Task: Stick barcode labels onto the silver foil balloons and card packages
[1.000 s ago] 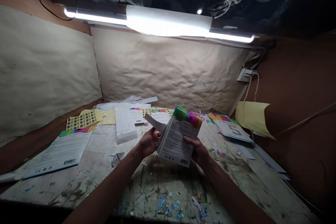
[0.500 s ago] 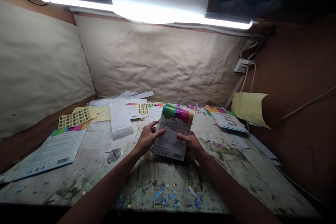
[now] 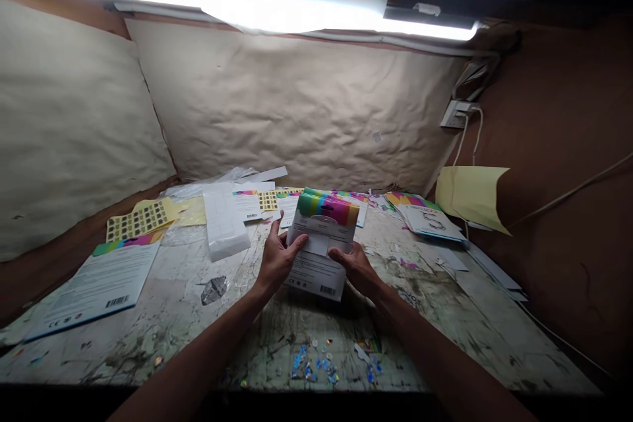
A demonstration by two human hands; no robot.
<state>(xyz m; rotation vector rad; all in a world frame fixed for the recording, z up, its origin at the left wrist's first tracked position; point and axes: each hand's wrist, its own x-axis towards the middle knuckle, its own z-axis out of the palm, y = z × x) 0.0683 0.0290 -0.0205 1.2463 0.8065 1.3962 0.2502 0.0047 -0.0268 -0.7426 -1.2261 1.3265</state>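
Back wall is crinkled kraft paper (image 3: pixel 297 105) under a fluorescent tube light (image 3: pixel 291 3), with a yellow paper sheet (image 3: pixel 469 198) hanging on the right wall. The surface (image 3: pixel 163 336) is scuffed and paint-stained. On it: a large printed card (image 3: pixel 93 283) at left, a white foam block (image 3: pixel 223 224) just left of the hands, a sticker sheet (image 3: pixel 141 219) beyond the card.

Main item: a retail package (image 3: pixel 321 244), rainbow band at the far end, barcode at the near end, held up above the surface in front of the person. Long axis points away from the person, far end leaning slightly right. Sits between both hands.

Left hand (image 3: pixel 279 257): part-closed on the package's left edge, thumb across the face, fingers spread up. Right hand (image 3: pixel 357 270): cupped on the right edge, thumb on the face. Left hand sits slightly farther along the axis.

Loose sequins (image 3: pixel 311 366) lie on the surface near the person.
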